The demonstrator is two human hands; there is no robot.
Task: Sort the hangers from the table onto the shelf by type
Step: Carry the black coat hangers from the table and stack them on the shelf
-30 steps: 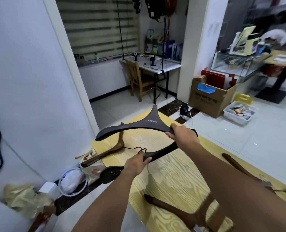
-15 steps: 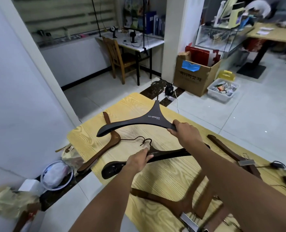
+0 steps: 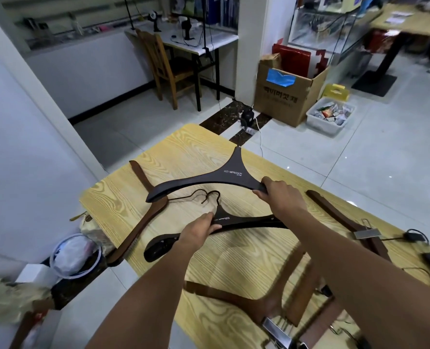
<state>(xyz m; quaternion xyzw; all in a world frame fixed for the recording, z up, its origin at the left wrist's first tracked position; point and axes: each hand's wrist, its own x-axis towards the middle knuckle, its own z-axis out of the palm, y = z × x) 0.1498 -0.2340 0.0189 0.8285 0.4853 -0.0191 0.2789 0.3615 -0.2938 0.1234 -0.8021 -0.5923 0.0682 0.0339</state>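
R grip (image 3: 282, 197) clamps upper dark hanger (image 3: 224, 176); L grip (image 3: 199, 230) curls round lower dark hanger (image 3: 246, 221). I'd lift it straight, clear of brown hanger (image 3: 143, 222) hook.

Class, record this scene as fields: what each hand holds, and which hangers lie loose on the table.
Left hand: grips the lower dark hanger near its hook
Right hand: grips the upper dark hanger by one arm end
Loose on table, among others: brown hanger at left, clip hanger at right
Shelf: not in view
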